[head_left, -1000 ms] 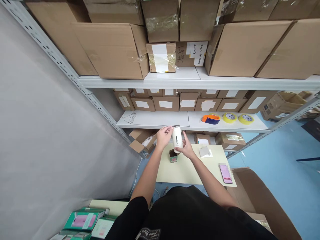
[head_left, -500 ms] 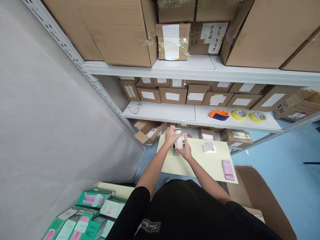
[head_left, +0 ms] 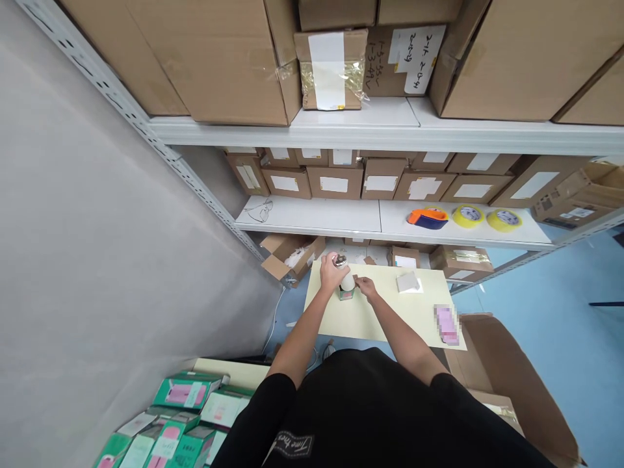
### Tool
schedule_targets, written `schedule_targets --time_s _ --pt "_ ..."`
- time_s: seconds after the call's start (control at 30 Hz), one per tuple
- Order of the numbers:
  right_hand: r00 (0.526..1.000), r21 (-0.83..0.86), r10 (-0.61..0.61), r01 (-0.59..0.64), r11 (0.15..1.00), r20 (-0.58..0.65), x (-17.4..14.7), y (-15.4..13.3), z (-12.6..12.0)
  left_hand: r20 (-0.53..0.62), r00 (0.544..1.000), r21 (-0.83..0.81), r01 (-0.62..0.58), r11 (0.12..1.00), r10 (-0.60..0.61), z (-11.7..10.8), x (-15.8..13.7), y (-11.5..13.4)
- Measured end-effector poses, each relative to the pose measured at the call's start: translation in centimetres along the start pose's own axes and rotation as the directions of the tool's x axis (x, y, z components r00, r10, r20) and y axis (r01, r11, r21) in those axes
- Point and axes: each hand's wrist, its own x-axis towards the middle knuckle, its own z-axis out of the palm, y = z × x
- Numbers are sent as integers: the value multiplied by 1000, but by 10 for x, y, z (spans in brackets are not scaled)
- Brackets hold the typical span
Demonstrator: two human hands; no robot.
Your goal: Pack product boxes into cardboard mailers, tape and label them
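My left hand (head_left: 330, 275) is wrapped round the upper part of a white cylindrical bottle (head_left: 348, 282) with a shiny metallic top. The bottle stands upright, its lower end inside or behind a small green and pink box (head_left: 346, 295); how deep it sits is hidden. Just to the right, my right hand (head_left: 366, 286) has its fingers pinched at a brown cardboard flap (head_left: 356, 280) at the box's side. Both hands are over the pale yellow table (head_left: 390, 315).
On the table lie a white square item (head_left: 407, 282) and a pink item (head_left: 447, 325). A shelf (head_left: 331, 214) behind holds cartons, tape rolls (head_left: 468, 216) and an orange-blue tape dispenser (head_left: 428, 218). An open carton (head_left: 292, 253) stands left; green boxes (head_left: 182, 392) are stacked lower left.
The bottle has gone down toward the small box. My right hand has left the bottle and closed at the box's flap. My left hand stays on the bottle.
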Motion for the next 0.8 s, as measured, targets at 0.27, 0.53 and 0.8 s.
schedule_targets --time_s 0.27,0.53,0.8 --pt "997 139 71 -75 987 34 3 13 12 74 997 150 -24 988 13 33 -15 -36" --pt "994 234 106 -106 966 15 7 24 9 326 942 423 -68 904 -81 75 -27 -69" --pt "995 268 101 -102 958 17 10 31 7 284 959 239 -61 969 -10 69 -28 -93"
